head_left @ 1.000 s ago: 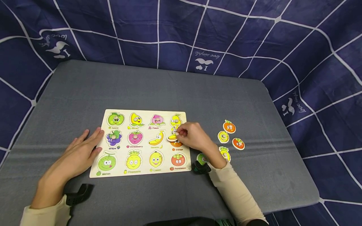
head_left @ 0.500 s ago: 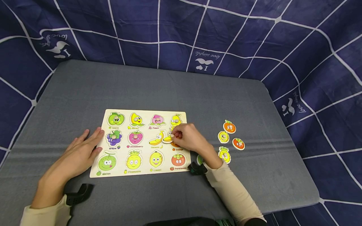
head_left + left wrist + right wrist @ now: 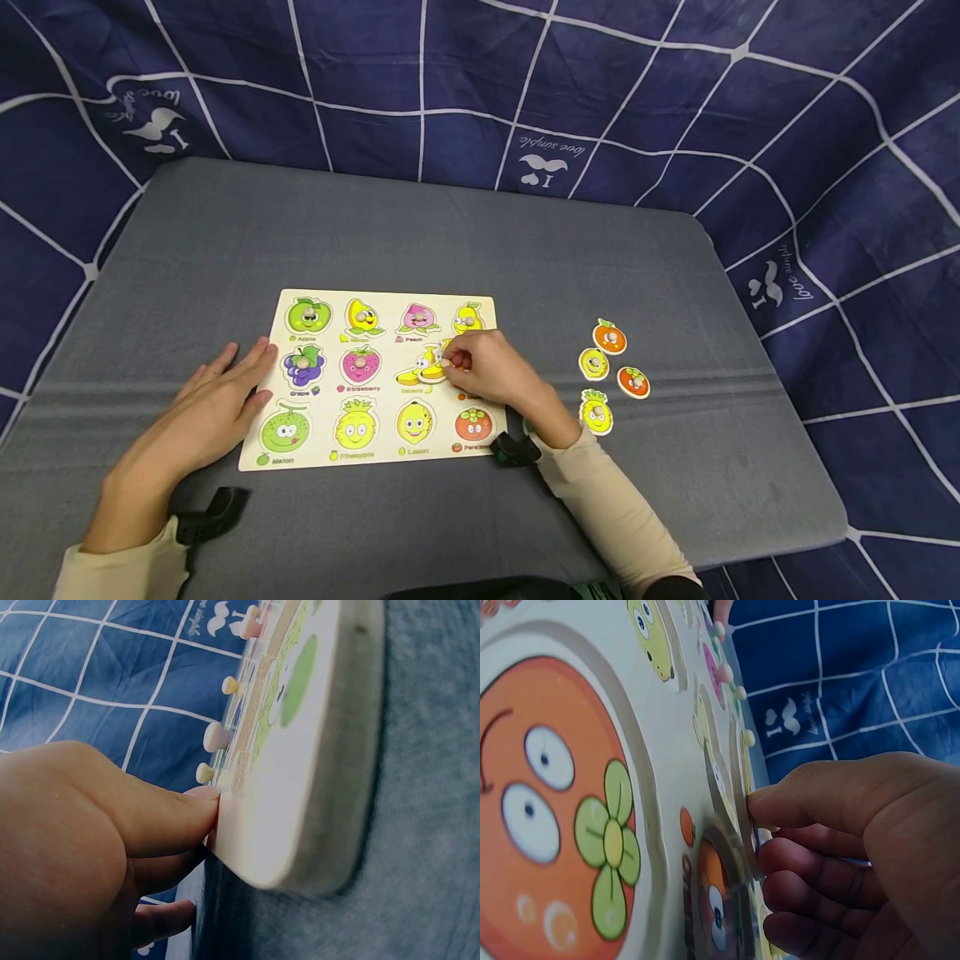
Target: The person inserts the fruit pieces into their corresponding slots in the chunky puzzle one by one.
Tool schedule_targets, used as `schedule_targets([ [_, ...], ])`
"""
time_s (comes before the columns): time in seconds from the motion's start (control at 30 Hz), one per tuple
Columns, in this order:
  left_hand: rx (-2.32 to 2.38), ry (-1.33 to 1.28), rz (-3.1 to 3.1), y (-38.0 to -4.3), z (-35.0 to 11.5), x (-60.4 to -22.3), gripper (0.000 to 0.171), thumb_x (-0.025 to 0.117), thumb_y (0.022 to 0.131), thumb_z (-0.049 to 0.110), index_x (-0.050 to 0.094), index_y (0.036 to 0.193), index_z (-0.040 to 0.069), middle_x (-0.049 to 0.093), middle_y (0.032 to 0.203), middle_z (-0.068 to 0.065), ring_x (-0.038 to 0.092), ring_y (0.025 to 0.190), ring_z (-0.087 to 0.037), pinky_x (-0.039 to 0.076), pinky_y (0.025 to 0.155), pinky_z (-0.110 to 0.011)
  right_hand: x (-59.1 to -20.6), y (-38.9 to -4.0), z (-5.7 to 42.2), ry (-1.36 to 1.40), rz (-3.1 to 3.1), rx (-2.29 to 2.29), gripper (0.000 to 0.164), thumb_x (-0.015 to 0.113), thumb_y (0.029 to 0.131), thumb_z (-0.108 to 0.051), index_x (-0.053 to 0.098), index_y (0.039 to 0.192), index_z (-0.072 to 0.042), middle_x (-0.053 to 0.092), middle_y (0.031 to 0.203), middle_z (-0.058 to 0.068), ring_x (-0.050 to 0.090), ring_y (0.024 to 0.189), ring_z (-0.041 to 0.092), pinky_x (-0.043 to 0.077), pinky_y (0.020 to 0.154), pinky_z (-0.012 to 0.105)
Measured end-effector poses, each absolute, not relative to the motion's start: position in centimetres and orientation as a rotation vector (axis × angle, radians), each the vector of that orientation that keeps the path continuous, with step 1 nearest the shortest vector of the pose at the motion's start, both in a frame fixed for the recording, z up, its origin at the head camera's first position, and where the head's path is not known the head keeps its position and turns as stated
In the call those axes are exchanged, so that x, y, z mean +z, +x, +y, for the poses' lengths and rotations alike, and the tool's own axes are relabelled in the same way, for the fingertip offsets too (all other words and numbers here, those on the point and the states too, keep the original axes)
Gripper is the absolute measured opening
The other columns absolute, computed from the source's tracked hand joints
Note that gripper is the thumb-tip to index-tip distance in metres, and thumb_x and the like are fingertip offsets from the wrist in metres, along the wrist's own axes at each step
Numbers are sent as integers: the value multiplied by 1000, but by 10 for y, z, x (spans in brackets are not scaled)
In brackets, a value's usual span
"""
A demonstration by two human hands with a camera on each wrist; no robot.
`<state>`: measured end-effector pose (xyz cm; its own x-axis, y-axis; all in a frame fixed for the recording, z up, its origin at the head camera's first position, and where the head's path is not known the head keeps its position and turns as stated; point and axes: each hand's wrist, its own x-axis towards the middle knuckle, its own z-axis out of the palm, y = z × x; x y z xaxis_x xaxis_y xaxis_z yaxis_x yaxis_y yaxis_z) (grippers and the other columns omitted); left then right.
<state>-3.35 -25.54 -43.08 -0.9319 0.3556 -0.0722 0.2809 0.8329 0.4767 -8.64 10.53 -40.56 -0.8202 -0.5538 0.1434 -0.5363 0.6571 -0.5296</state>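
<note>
A dark blue curtain (image 3: 480,67), crossed with white lines, rises behind a grey table (image 3: 375,242), where a pale fruit puzzle board (image 3: 321,417) lies flat with its long sides running left to right. The person's left hand (image 3: 206,408), fingers extended, rests at the board's left edge, its thumb touching the rim; well apart from it, the right hand (image 3: 495,367) reaches over the other end, thumb and fingers pinching a banana piece (image 3: 432,373). That piece is above the middle row, overlapping the right part of the banana slot (image 3: 408,375). Its long axis slants, the lower end pointing left and toward the person, the upper end angled away to the right (the fingers hide part of it, and whether it touches the board cannot be told). On the table to the right lie a pineapple piece (image 3: 596,412), an orange piece (image 3: 610,338), a persimmon piece (image 3: 633,382) and a round yellow piece (image 3: 594,364). Smallest of all, little round knobs (image 3: 217,736) stand up from pieces set in the board.
</note>
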Motion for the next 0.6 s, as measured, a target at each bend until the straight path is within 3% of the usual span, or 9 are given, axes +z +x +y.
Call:
schedule_targets([
  [0.6,698,486,2853,-34,-255,-430,58,55,100,8,30,150,-9,22,157,-27,11,142,-56,10,106,-75,-409,-87,91,-1011,2822,-857,5,69,83,-6,70,79,-8,58,68,-2,51,65,8,41,61,19],
])
